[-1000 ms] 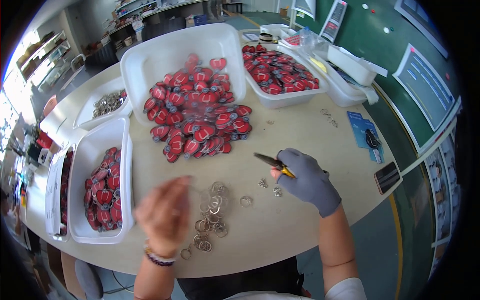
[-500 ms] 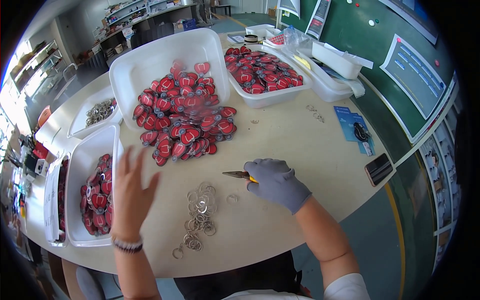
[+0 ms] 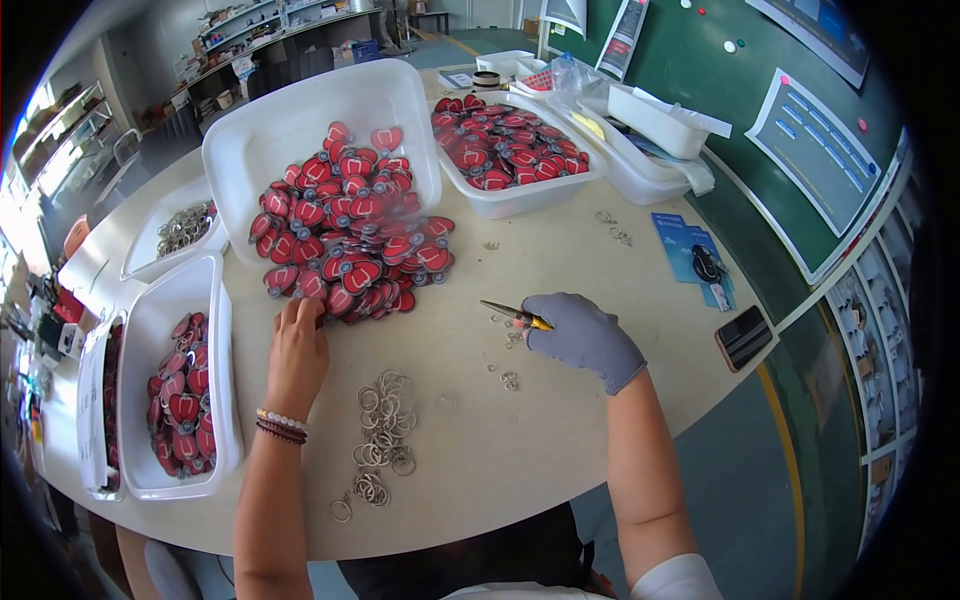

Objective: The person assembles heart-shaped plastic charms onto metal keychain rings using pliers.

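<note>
My left hand is bare and reaches forward, its fingertips touching the near edge of a heap of red heart-shaped tags that spills out of a tipped white tray. My right hand, in a grey glove, rests on the table and grips small yellow-handled pliers that point left. A pile of metal split rings lies between my forearms. A few loose rings lie beside the gloved hand.
A white tray of red tags stands at the back, another at my left, and a tray of rings at the far left. A phone and blue cards with a key lie right. The table edge curves near me.
My left hand has gone from hovering open over the rings forward to the red tag heap. My right hand with the pliers has stayed almost in place.
</note>
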{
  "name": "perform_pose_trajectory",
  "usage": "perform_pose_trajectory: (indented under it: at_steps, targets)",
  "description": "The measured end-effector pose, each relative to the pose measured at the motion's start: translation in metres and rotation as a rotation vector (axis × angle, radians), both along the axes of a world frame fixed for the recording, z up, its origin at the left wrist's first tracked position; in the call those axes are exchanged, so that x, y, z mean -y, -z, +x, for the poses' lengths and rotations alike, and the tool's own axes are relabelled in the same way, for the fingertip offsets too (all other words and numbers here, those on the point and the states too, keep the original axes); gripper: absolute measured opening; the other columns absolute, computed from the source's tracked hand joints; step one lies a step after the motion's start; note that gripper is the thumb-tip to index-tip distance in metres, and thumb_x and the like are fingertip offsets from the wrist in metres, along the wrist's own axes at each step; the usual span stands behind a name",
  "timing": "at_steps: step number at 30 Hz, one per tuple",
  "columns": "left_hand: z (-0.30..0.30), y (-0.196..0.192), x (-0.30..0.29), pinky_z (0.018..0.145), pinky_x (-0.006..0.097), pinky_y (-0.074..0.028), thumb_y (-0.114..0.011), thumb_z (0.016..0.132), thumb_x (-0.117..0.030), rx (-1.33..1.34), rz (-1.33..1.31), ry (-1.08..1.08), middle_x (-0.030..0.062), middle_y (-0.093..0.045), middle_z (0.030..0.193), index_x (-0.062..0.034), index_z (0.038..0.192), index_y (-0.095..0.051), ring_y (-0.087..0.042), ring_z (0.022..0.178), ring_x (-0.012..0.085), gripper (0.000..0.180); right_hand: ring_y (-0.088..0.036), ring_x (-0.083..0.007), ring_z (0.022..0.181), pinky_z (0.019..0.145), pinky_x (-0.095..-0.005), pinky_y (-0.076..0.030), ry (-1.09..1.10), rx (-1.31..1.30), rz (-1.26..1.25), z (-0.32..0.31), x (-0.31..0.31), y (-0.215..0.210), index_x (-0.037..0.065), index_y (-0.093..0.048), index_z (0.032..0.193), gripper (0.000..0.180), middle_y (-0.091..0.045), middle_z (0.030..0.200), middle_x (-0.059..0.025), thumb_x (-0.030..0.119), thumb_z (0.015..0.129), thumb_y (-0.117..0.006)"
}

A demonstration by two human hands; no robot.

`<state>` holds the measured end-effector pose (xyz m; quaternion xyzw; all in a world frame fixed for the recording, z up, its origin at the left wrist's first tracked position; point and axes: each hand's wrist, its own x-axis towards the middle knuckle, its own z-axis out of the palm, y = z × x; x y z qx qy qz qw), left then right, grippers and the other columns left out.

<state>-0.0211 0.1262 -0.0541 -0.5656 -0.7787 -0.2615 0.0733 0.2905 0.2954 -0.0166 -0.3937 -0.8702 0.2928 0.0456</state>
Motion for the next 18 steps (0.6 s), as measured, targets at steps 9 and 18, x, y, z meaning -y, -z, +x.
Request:
perform_pose_trajectory:
  at_steps: [9, 18]
  targets:
    - [0.011, -0.014, 0.002, 0.07, 0.043, -0.051, -0.059, 0.086, 0.003, 0.097, 0.193, -0.048, 0.0143, -0.066, 0.089, -0.0004, 0.104, -0.049, -0.065, 0.081, 0.0338, 0.021, -0.065, -0.0301, 0.084, 0.074, -0.039, -0.05, 0.015, -0.1, 0.209, -0.034, 0.002, 0.019, 0.005, -0.063, 0.091, 0.018, -0.067, 0.087, -0.0114, 0.022, 0.085, -0.065]
    - [0.065, -0.029, 0.036, 0.077, 0.028, -0.057, -0.061, 0.092, 0.001, 1.655, 0.371, 0.343, 0.0053, -0.068, 0.095, -0.0062, 0.101, -0.055, -0.068, 0.087, 0.0148, 0.013, -0.062, -0.0197, 0.067, 0.066, -0.0348, -0.048, 0.004, -0.17, 0.216, -0.044, 0.02, 0.007, 0.005, -0.06, 0.089, 0.018, -0.064, 0.081, -0.008, 0.022, 0.088, -0.064]
